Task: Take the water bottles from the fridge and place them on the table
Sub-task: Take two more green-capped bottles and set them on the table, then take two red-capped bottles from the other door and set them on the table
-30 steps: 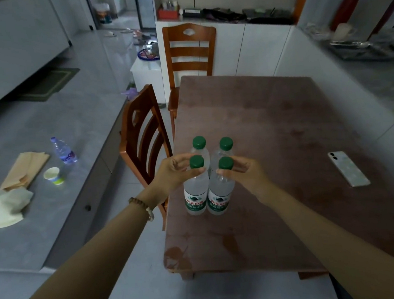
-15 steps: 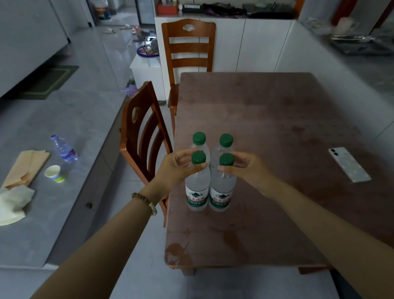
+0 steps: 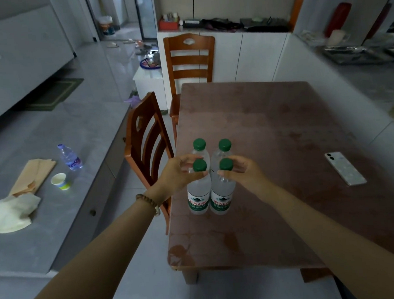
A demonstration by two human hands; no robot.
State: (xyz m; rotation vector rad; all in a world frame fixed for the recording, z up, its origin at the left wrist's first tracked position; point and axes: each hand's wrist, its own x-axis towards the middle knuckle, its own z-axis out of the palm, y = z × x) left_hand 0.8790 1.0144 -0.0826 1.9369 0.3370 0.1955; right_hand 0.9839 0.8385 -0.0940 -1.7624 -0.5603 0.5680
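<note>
Four water bottles (image 3: 198, 196) stand straight up on the table (image 3: 273, 143), packed tight together. The left hand (image 3: 178, 174) pinches the neck of the near left one, and the right hand (image 3: 242, 173) pinches the near right one. The other two stand just past the fingers

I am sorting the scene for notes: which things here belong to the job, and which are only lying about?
Job: four green-capped water bottles, table, left hand, right hand.

Lying about: phone, two chairs, blue-label bottle, paper cup, cloth.
</note>
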